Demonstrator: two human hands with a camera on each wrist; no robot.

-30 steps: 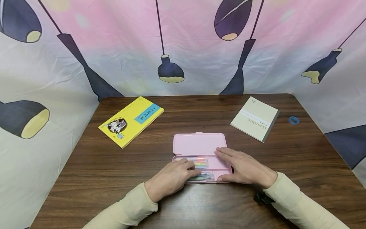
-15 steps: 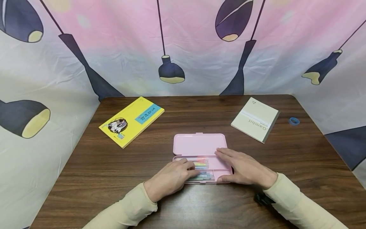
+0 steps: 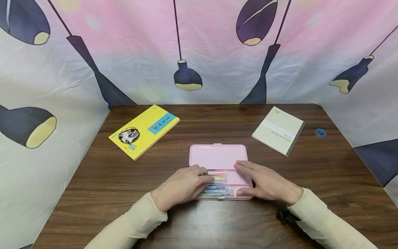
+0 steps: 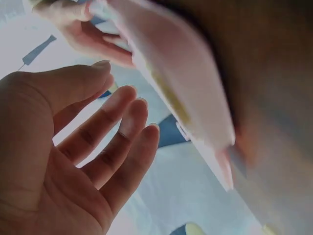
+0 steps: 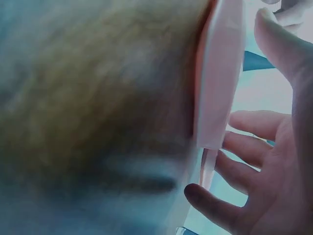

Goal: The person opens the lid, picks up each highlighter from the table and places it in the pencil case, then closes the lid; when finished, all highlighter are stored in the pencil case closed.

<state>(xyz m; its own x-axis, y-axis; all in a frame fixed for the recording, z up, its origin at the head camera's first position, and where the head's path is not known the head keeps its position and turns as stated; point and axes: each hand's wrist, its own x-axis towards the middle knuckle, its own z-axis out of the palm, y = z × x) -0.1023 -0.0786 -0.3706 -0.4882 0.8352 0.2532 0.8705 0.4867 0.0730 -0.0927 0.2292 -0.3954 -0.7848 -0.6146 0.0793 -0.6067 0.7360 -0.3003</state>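
A pink pencil case (image 3: 242, 176) lies on the table with its lid (image 3: 217, 156) folded back. Several pens (image 3: 217, 190) fill its near compartment, and several pens with orange and yellow parts (image 3: 220, 174) lie in the far one. My left hand (image 3: 183, 185) hovers at the case's left end, partly hiding the pens. In the left wrist view its fingers (image 4: 100, 147) are loosely bent with nothing between them. My right hand (image 3: 267, 181) rests against the right end of the case (image 5: 220, 83), thumb near the front edge and relaxed fingers (image 5: 244, 166) along the side.
A yellow book (image 3: 143, 133) lies at the back left of the table (image 3: 214, 224). At the back right are a pale notebook (image 3: 278, 131) and a blue ring-shaped roll (image 3: 320, 132). A printed cloth (image 3: 214, 45) hangs behind the table.
My left hand has lifted slightly and drawn back to the left, uncovering more of the pens in the near compartment. The right hand stays at the case's right end.
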